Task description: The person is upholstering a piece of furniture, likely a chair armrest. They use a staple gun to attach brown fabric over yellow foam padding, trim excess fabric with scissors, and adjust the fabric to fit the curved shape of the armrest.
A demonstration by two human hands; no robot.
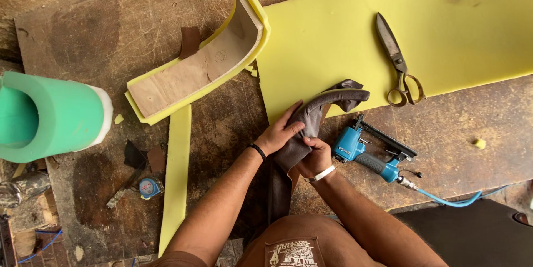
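The fingers of the left hand [280, 132] lie fairly straight and flat on top of a curved piece covered in dark brown fabric [316, 112], pressing the cloth down rather than curling round it. The right hand [315, 157] sits just below, its fingers folded tight around the same fabric where it bunches at the lower end of the piece. A black band circles the left wrist and a white band the right. The covered piece arches up and to the right from the 2 hands, its far end resting on the edge of a big yellow foam sheet [444, 39]; loose cloth hangs down toward the person's lap.

Just right of the right hand lies a blue air stapler [369, 153] with a blue hose [452, 200] trailing off to the right. Large scissors [397, 61] lie shut on the foam sheet above it. Up and left of the hands is a curved wooden form [200, 67] edged with yellow foam, and below it a long yellow foam strip [176, 172]. A small tape measure [150, 187] lies left of the strip, and a green foam roll [50, 117] sits at the far left on the worn wooden workbench [111, 28]
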